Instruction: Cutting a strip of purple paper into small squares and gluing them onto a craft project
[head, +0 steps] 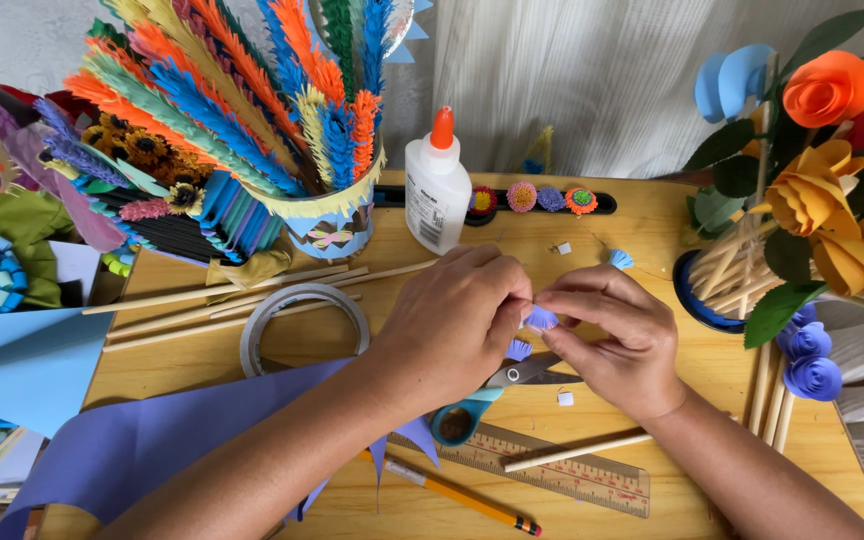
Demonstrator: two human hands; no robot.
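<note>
Two hands, both pinching one item: left hand (452, 320) and right hand (617, 340) meet fingertip to fingertip, closed on a small purple fringed paper piece (541, 318), held above the middle of the wooden table (652, 225).

One pair of scissors (497, 390) with teal handles, lying under the hands. One clear ruler (572, 475) and one yellow pencil (462, 495) near the front edge. One tape roll (302, 320), left of centre. One white glue bottle (437, 185) with an orange cap, upright toward the back edge. Four small paper rosettes (522, 197) on a dark strip along the back edge. One large purple paper sheet (142, 440) at the front left corner; one light blue sheet (27, 365) beside it. One decorated cup (332, 225) of fringed paper feathers, back left. One blue pot (702, 300) of wooden sticks at the right edge, paper roses around it. Several loose wooden sticks (212, 295); exact count unclear.

Room: pale curtain (592, 80) behind the table.
</note>
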